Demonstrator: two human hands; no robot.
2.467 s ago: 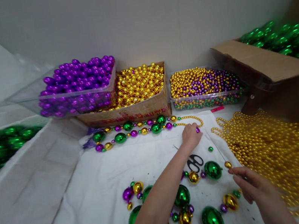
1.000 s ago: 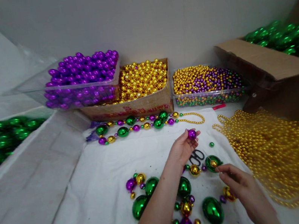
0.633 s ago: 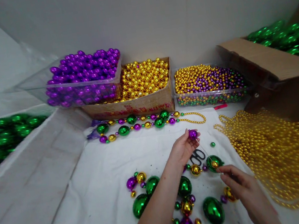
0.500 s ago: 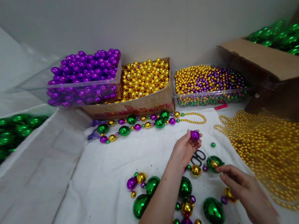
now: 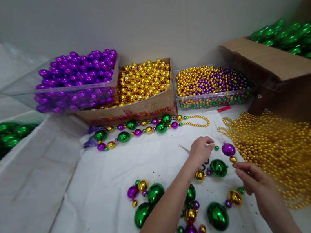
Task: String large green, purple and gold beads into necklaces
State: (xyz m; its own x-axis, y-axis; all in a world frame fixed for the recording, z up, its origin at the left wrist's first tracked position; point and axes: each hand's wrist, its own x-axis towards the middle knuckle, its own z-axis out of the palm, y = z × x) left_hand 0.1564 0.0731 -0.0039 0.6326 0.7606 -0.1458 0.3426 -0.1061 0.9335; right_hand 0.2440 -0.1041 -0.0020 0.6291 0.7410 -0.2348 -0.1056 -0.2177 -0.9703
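Note:
My right hand is closed, pinching a thin needle that points upward. A small gold bead sits on the needle just above the fingertips, and a larger purple bead is above it. My left hand has its fingers bent and slightly apart, with nothing seen in them. Right beside its fingertips lies a small green bead on the white cloth. Scissors are partly hidden under the left hand. Below the hands, a large green bead joins a gold bead and a small purple one.
Loose strung beads lie near the front. Behind lies a finished-looking bead necklace. Along the back stand a purple bead bin, a gold bead box and a mixed bead tray. Gold bead strands pile up at right.
The purple bead has gone from my left hand onto the needle, above the gold bead. My left hand has moved slightly right and down, to the small green bead. The right hand has shifted right.

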